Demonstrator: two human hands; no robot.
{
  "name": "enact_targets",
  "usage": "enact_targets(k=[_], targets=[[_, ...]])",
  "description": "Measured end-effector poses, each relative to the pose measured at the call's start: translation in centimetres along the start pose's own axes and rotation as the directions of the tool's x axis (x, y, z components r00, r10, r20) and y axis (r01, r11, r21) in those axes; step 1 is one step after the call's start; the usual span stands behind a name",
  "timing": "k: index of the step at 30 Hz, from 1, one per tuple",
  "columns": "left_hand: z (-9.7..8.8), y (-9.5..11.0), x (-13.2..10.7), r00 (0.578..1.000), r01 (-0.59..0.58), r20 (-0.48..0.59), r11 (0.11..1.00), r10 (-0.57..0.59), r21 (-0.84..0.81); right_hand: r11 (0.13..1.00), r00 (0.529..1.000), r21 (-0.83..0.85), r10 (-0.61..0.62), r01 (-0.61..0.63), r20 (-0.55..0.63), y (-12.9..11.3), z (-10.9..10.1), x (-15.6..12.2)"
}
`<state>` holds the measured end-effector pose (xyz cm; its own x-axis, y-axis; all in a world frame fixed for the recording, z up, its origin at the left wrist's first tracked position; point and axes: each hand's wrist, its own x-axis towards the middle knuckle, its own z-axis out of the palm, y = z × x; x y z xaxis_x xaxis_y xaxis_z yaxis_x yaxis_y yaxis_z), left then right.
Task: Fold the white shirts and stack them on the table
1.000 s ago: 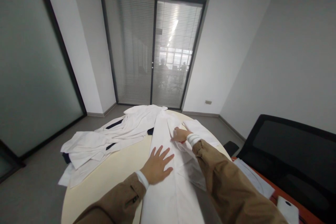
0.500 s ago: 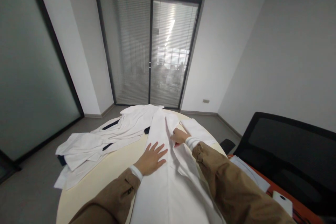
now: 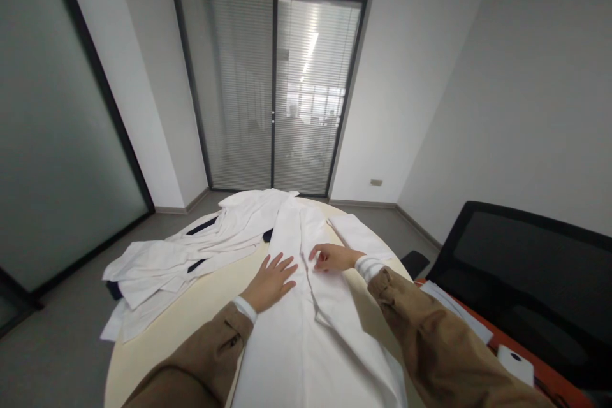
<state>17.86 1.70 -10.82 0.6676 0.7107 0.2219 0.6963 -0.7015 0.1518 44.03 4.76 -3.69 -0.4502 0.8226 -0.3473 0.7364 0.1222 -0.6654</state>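
A long white garment (image 3: 280, 357) lies lengthwise on the round table, with an open folded edge running down its middle. My left hand (image 3: 270, 282) rests flat on its left part, fingers spread. Above the right part is my right hand (image 3: 331, 257), its fingers bent and apart beside the folded edge. I see no cloth pinched between them. Lower down, the loose flap of the garment stands up a little in creases.
More white clothing (image 3: 157, 268) with dark parts lies rumpled on the table's left side. Another white cloth piece (image 3: 358, 234) is at the right rim. A black mesh chair (image 3: 516, 274) stands right, with papers (image 3: 454, 309) and a white object (image 3: 515, 364) on an orange surface.
My right hand has let go of the garment's edge and moved slightly right and down. The flap it lifted now lies flatter. My left hand has shifted a little left.
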Motion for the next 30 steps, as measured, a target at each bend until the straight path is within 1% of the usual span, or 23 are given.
enact_targets(k=[1, 2, 3, 5, 8, 11, 13, 16, 19, 21, 23, 26, 28, 30], targets=[[0.0, -0.1, 0.0, 1.000, 0.005, 0.001, 1.000, -0.005, 0.005, 0.995, 0.994, -0.053, -0.086, 0.083, -0.064, 0.4, 0.2, 0.0], [-0.1, -0.2, 0.0, 1.000, 0.007, 0.004, 1.000, -0.007, 0.007, 0.985, 0.983, -0.094, -0.153, 0.144, -0.101, 0.8, 0.5, 0.0], [-0.2, -0.4, 0.0, 1.000, 0.009, 0.009, 1.000, -0.009, 0.006, 0.976, 0.974, -0.120, -0.194, 0.180, -0.116, 1.2, 0.9, 0.1], [-0.4, -0.6, 0.0, 1.000, 0.008, 0.022, 1.000, -0.008, -0.001, 0.968, 0.968, -0.147, -0.220, 0.202, -0.122, 1.8, 1.8, 0.2], [-0.9, -0.7, 0.0, 1.000, -0.005, 0.031, 1.000, 0.005, -0.019, 0.951, 0.943, -0.186, -0.279, 0.246, -0.179, 2.2, 3.1, 0.2], [-1.8, -0.1, -0.2, 0.997, -0.070, 0.040, 0.994, 0.073, -0.081, 0.938, 0.923, -0.193, -0.326, 0.288, -0.205, 2.1, 3.5, -0.6], [-2.8, 0.9, -0.4, 0.991, -0.115, 0.056, 0.983, 0.124, -0.144, 0.931, 0.920, -0.183, -0.349, 0.317, -0.179, 2.1, 3.4, -1.5], [-4.5, 3.1, -0.7, 0.974, -0.187, 0.079, 0.951, 0.212, -0.247, 0.919, 0.915, -0.166, -0.380, 0.358, -0.133, 2.3, 3.3, -2.6], [-5.5, 5.6, -0.9, 0.948, -0.262, 0.090, 0.911, 0.305, -0.318, 0.912, 0.901, -0.176, -0.399, 0.370, -0.170, 3.1, 3.7, -3.2], [-5.5, 7.2, -1.0, 0.933, -0.302, 0.084, 0.890, 0.349, -0.343, 0.895, 0.878, -0.197, -0.436, 0.399, -0.201, 3.8, 4.1, -3.3], [-5.3, 8.5, -1.0, 0.909, -0.355, 0.072, 0.854, 0.410, -0.379, 0.886, 0.863, -0.206, -0.455, 0.414, -0.221, 4.5, 4.5, -3.3], [-4.6, 10.1, -1.0, 0.867, -0.413, 0.055, 0.777, 0.495, -0.474, 0.900, 0.872, -0.199, -0.428, 0.388, -0.239, 5.0, 4.8, -3.6], [-4.2, 10.7, -0.9, 0.861, -0.397, 0.070, 0.753, 0.503, -0.524, 0.906, 0.879, -0.201, -0.413, 0.372, -0.237, 5.0, 4.8, -3.8], [-3.9, 10.8, -1.0, 0.867, -0.358, 0.107, 0.758, 0.487, -0.546, 0.908, 0.885, -0.201, -0.408, 0.367, -0.225, 4.9, 4.7, -3.9]])
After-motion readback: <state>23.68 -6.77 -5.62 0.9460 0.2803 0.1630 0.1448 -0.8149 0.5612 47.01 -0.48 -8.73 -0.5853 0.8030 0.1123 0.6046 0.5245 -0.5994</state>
